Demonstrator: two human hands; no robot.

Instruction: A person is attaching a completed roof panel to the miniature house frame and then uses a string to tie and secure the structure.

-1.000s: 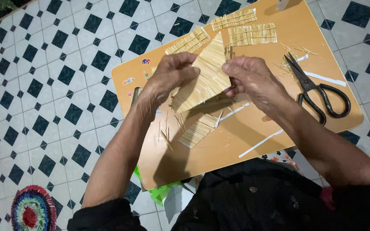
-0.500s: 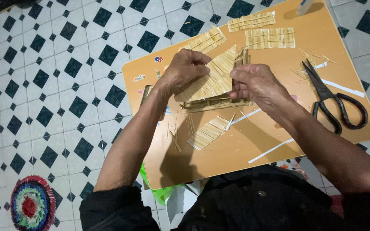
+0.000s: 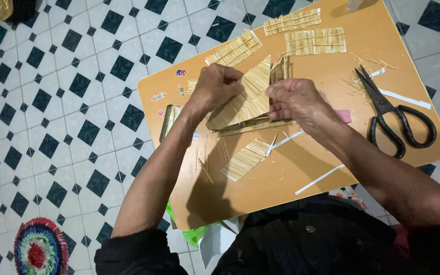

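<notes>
**Straw model half built, loose panels waiting**

The orange counter (image 3: 301,193), smooth and flat, carries everything. At its middle sits the straw model (image 3: 253,99): a ribbed, triangular sloped panel already joined above a stick frame. Both hands close on it, the left hand (image 3: 219,85) pinching the panel's upper edge, the right hand (image 3: 292,99) gripping its right side. Three flat straw mats (image 3: 315,40) beyond the model and one near mat (image 3: 244,160) look unattached. Black scissors (image 3: 395,119) lie right of it, among thin white strips (image 3: 320,179).
</notes>
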